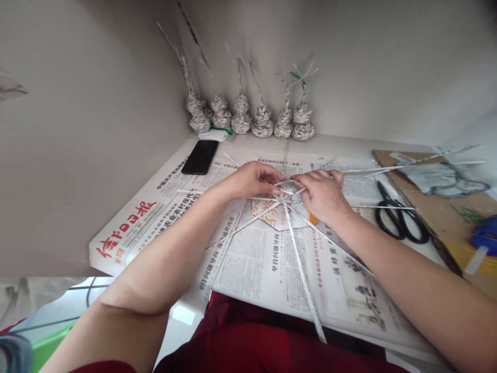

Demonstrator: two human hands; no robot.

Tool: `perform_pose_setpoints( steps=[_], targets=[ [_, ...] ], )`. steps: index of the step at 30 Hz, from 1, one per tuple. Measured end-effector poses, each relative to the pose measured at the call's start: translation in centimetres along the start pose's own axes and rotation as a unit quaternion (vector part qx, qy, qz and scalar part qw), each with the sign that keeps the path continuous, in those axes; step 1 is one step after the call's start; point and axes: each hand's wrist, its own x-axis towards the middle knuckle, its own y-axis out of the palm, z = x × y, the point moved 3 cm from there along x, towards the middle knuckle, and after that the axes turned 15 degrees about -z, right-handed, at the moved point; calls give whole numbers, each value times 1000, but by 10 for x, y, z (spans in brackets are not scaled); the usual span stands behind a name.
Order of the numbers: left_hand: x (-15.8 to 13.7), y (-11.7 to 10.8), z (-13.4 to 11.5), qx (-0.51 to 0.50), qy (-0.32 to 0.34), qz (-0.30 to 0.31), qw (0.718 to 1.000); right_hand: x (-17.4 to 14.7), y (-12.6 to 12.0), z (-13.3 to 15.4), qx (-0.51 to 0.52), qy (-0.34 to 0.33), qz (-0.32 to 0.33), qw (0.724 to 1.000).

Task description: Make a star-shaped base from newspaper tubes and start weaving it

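Rolled paper strips (297,243) spread out like spokes from a small woven centre (288,192) on the newspaper. My left hand (259,180) pinches the strips at the left side of that centre, thumb and fingers closed together. On its right side, my right hand (321,192) presses over the strips with its fingers bent around them. Beneath the centre lies a piece of printed card (272,215) with orange characters. Several long strips trail off to the right beyond my right hand. The exact grip under my right palm is hidden.
Newspaper (248,269) covers the table. Woven gourd shapes (241,116) stand along the back wall, with a black phone (200,157) in front. At right are black-handled scissors (399,217), a cardboard sheet (427,202) and a blue-topped object (485,235).
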Motion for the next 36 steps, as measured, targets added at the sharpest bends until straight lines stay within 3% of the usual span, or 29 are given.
perform_pose_setpoints(
  steps=[6, 14, 21, 27, 32, 36],
  targets=[
    [1, 2, 1, 133, 137, -34, 981, 2, 1, -1, 23, 19, -1, 1000],
    [0, 1, -2, 217, 161, -39, 962, 1, 1, -4, 75, 18, -49, 996],
    [0, 1, -5, 254, 186, -66, 947, 1, -13, 15, 192, -73, -129, 970],
    [1, -1, -3, 201, 166, -68, 963, 5, -17, 16, 218, -17, -142, 965],
    [1, -4, -2, 54, 61, 6, 997, 8, -24, 15, 262, 42, -125, 956],
    [1, -8, -5, -29, 46, 25, 998, 12, -29, 14, 311, 104, -91, 940]
  ],
)
